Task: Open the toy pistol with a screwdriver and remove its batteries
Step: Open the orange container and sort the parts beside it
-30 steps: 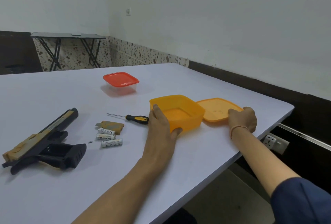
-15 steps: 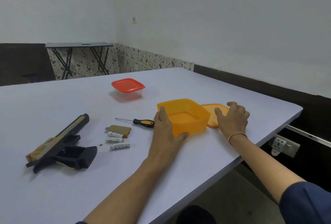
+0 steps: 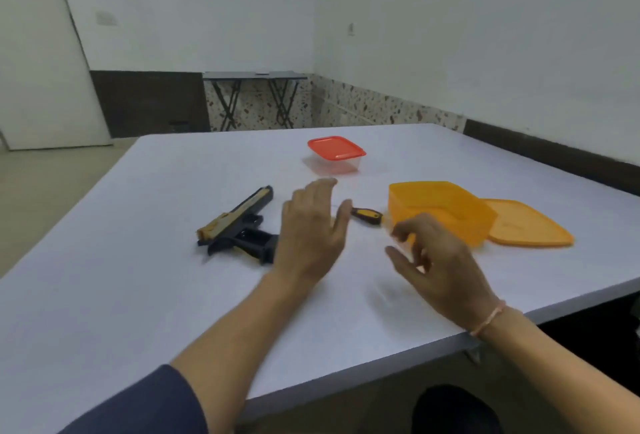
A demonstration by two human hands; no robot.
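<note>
Shows a black and tan plastic toy pistol (image 3: 239, 225) lying on its side on a white tabletop (image 3: 138, 277), just left of the fingers of the left hand (image 3: 311, 229). Shows that hand hovering palm-down, fingers straight and spread, gripping nothing. Shows the right hand (image 3: 440, 260) blurred, fingers loosely curled, apparently empty. Places a black-and-yellow-handled screwdriver (image 3: 367, 216) just right of the left thumb, an open orange plastic box (image 3: 460, 222) just beyond the right fingertips, its flat orange lid (image 3: 526, 225) farther right. Reveals no batteries; possibly hidden beneath the left palm. Judged best here: lower fingertips gently, pinch one cell at a time, avoid knocking the screwdriver.
</note>
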